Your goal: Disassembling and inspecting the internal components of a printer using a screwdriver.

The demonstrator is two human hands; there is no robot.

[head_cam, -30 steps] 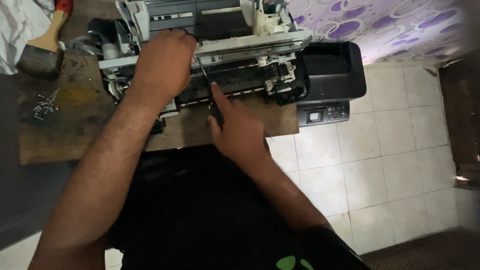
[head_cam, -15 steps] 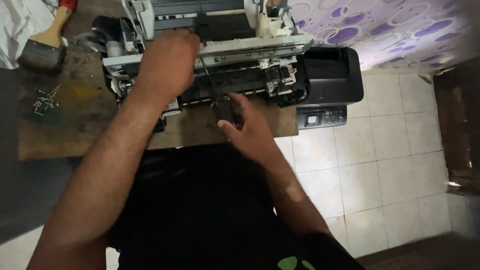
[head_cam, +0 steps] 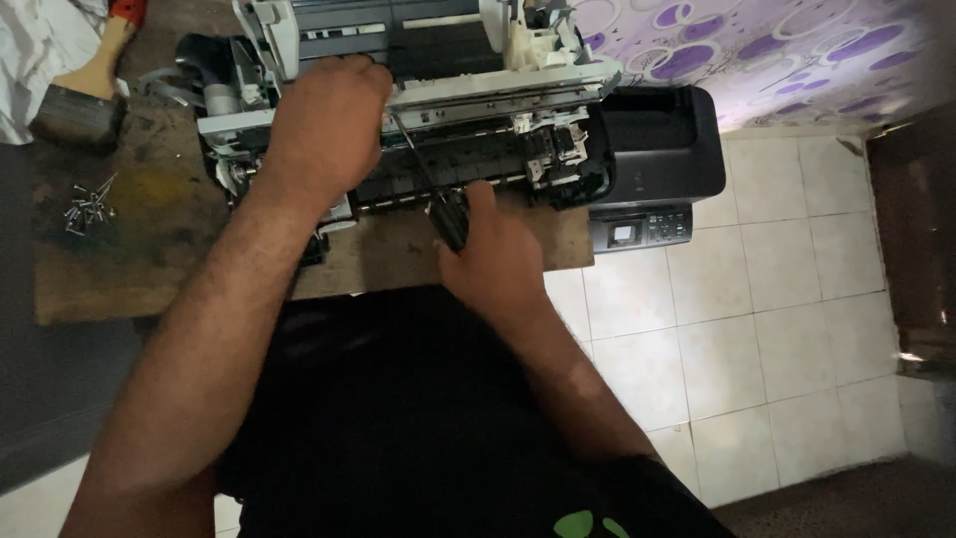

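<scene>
A dismantled printer (head_cam: 478, 120) with white and black inner parts lies on a worn wooden board (head_cam: 149, 249). My left hand (head_cam: 324, 125) rests on top of the printer's white frame and presses on it. My right hand (head_cam: 493, 254) grips the black handle of a screwdriver (head_cam: 438, 194). Its thin shaft slants up and left into the printer's black middle section, close under my left hand. The tip is hidden among the parts.
A wood-handled paintbrush (head_cam: 85, 85) lies at the board's far left beside a white cloth (head_cam: 35, 40). Several loose screws (head_cam: 88, 204) sit on the board. A second black printer (head_cam: 657, 169) stands on the tiled floor (head_cam: 757, 329) at the right.
My right hand has slid back along the screwdriver toward me and now holds its handle. My left hand stays on the printer frame.
</scene>
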